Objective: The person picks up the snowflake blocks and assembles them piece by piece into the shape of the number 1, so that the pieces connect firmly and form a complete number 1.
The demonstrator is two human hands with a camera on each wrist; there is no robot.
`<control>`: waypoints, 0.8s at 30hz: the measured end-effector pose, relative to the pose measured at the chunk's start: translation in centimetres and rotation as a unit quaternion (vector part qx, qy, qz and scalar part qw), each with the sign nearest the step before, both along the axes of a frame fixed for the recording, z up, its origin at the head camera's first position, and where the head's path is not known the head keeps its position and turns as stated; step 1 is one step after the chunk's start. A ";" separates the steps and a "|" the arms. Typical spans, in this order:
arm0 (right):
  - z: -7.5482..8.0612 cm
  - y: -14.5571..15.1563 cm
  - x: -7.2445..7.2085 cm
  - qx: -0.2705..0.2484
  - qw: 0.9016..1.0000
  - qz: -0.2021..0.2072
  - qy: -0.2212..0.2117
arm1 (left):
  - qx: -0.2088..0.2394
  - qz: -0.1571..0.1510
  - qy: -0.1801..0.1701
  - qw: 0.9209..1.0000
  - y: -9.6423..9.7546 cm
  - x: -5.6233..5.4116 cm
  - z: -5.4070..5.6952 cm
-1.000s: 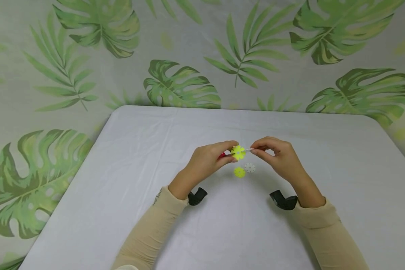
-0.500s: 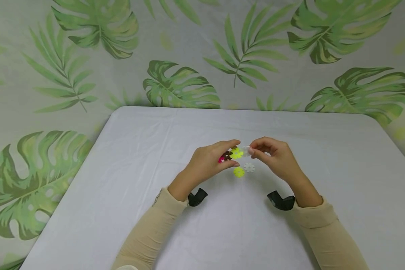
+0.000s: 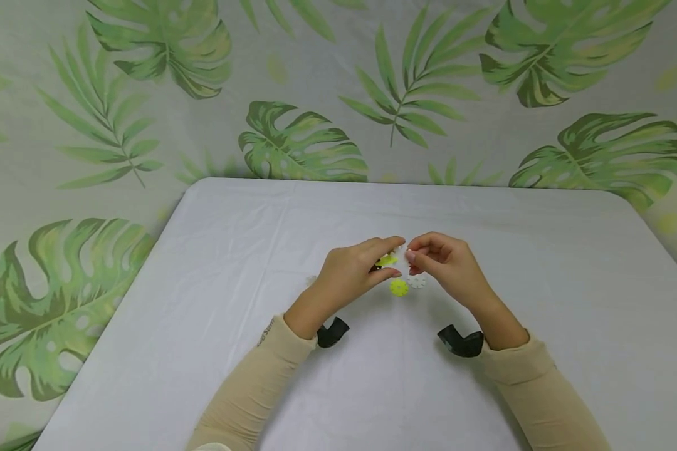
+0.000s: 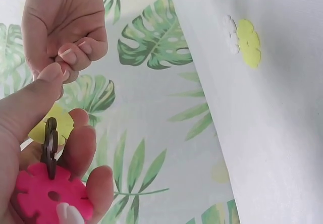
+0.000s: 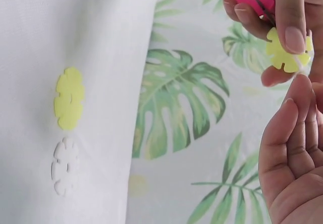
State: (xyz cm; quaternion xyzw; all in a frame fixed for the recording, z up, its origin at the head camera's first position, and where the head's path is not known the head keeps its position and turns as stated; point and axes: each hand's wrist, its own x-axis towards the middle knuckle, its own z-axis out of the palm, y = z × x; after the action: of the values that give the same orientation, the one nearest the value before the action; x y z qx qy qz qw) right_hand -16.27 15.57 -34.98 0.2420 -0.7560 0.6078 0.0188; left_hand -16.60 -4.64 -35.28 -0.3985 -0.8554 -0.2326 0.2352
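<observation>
Above the table, my left hand [image 3: 346, 266] holds a chain of slotted snowflake discs between thumb and fingers. The chain has a pink disc [image 4: 38, 196], a brown disc [image 4: 50, 146] standing edge-on, and a yellow disc [image 4: 61, 124]. A white piece [image 4: 71, 215] shows against the pink one. My right hand [image 3: 451, 263] pinches a thin white disc [image 5: 299, 62], seen edge-on at the yellow disc and largely hidden by fingers. Both hands' fingertips nearly meet. Below them on the table lie a loose yellow disc [image 3: 398, 288] and a loose white disc [image 3: 417, 282].
A white cloth covers the table [image 3: 231, 250]. Behind it hangs a leaf-patterned backdrop [image 3: 316, 75]. Black wrist mounts [image 3: 333, 333] show by both sleeves. A pale piece [image 3: 311, 280] peeks out left of my left hand.
My right hand has moved left, closer to my left hand. The chain has turned; the pink and brown discs are now mostly behind my left hand in the head view.
</observation>
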 end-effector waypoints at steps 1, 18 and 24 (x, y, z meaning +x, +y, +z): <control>-0.1 -0.1 0.0 -0.002 1.000 0.000 -0.005 | 0.002 0.002 0.004 1.000 0.0 0.0 0.0; -0.2 1.8 -0.7 0.080 0.995 -0.041 0.053 | 0.011 0.008 0.008 1.000 -0.3 -0.3 0.1; -1.7 3.1 -1.6 0.183 0.981 -0.030 0.060 | 0.006 0.013 0.007 1.000 -0.5 -0.3 0.2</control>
State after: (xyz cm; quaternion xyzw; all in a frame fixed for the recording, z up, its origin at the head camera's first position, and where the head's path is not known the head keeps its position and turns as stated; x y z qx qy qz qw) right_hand -17.87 18.62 -36.66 0.2545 -0.8590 0.4427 0.0379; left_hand -16.88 -5.17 -35.08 -0.3878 -0.8572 -0.2321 0.2469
